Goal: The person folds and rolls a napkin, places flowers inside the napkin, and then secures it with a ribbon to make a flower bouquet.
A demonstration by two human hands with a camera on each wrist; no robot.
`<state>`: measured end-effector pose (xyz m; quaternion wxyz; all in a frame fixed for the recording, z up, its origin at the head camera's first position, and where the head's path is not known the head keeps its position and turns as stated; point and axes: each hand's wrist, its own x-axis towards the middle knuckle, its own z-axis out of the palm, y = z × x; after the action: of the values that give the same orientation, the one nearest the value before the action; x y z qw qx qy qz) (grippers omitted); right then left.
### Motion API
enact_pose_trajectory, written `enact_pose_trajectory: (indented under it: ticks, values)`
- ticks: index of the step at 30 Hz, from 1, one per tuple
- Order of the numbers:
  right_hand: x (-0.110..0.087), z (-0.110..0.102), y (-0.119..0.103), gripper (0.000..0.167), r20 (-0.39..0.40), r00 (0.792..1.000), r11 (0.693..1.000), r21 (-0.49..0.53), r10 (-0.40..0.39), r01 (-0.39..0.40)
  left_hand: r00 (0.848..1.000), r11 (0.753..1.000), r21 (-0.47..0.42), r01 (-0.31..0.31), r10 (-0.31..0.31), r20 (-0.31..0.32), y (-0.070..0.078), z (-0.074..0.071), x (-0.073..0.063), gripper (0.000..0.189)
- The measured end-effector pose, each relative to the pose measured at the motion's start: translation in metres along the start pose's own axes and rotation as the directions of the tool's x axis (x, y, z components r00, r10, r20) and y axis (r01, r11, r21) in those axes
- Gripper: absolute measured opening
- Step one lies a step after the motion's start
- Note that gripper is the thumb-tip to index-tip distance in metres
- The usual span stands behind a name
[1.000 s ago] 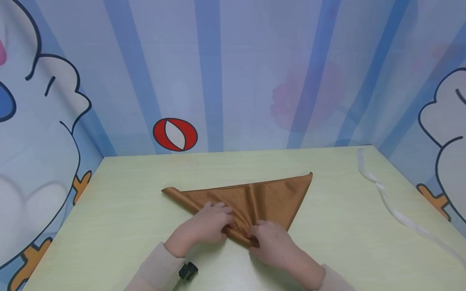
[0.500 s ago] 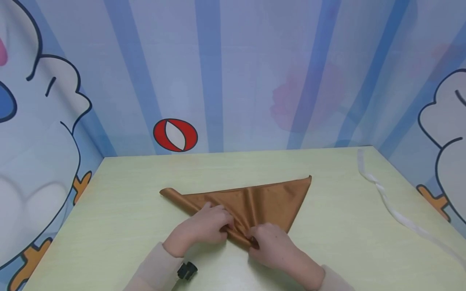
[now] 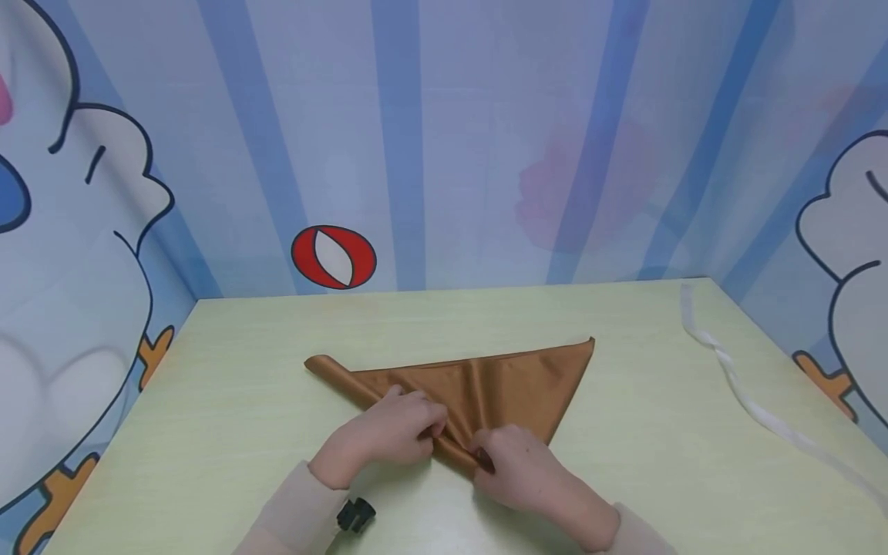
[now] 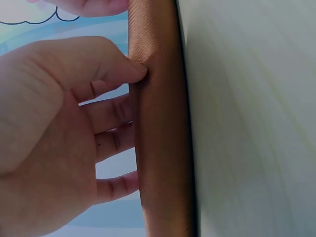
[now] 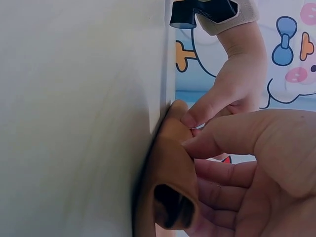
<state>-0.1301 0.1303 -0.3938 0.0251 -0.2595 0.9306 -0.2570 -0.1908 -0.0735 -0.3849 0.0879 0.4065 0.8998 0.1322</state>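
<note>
A satiny brown cloth [image 3: 530,389] lies on the table, roughly triangular, its near left edge rolled into a tube. My left hand [image 3: 388,432] grips the middle of that roll, thumb on the near side and fingers over the top. In the left wrist view the thumb presses into the rolled edge [image 4: 163,128]. Close to the roll's near end, my right hand [image 3: 520,470] pinches the cloth between thumb and fingers. The right wrist view shows the hollow open end of the roll [image 5: 173,163] beside the right fingers. Folds fan out from between both hands.
A twisted white ribbon [image 3: 756,412] runs along the table's right side. The pale table [image 3: 243,339] meets a printed backdrop [image 3: 458,154] at the back and sides. A black wrist camera [image 3: 357,515] sits by the left sleeve.
The cloth's back edge and right corner have shifted slightly toward me, and the rolled edge has turned a little. Both hands keep nearly the same place on it.
</note>
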Motion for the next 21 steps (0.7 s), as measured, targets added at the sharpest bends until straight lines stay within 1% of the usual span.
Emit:
enact_pose_trajectory:
  ticks: [4, 9, 14, 21]
  values:
    - [-0.0009, -0.0014, 0.001, 0.019, 0.006, 1.0, 1.0, 0.03, 0.0, 0.0, 1.0, 1.0, -0.002, -0.006, 0.006, -0.013, 0.001, 0.0, -0.0006, 0.018]
    - [-0.0007, -0.0032, 0.0016, 0.016, 0.018, 1.0, 0.999, 0.038, -0.005, 0.004, 1.0, 1.0, 0.019, -0.008, 0.009, -0.029, 0.0003, 0.0021, 0.0011, 0.016]
    - [-0.0004, -0.0033, 0.0013, 0.012, 0.018, 1.0, 1.0, 0.0, -0.004, 0.004, 0.999, 0.998, 0.053, -0.014, 0.016, -0.035, 0.0006, 0.0021, 0.001, 0.013]
    - [-0.0018, -0.0025, -0.0017, 0.011, 0.016, 0.999, 0.997, -0.062, 0.046, -0.045, 0.999, 0.998, 0.069, -0.009, 0.011, -0.033, 0.001, 0.0028, 0.0012, 0.01]
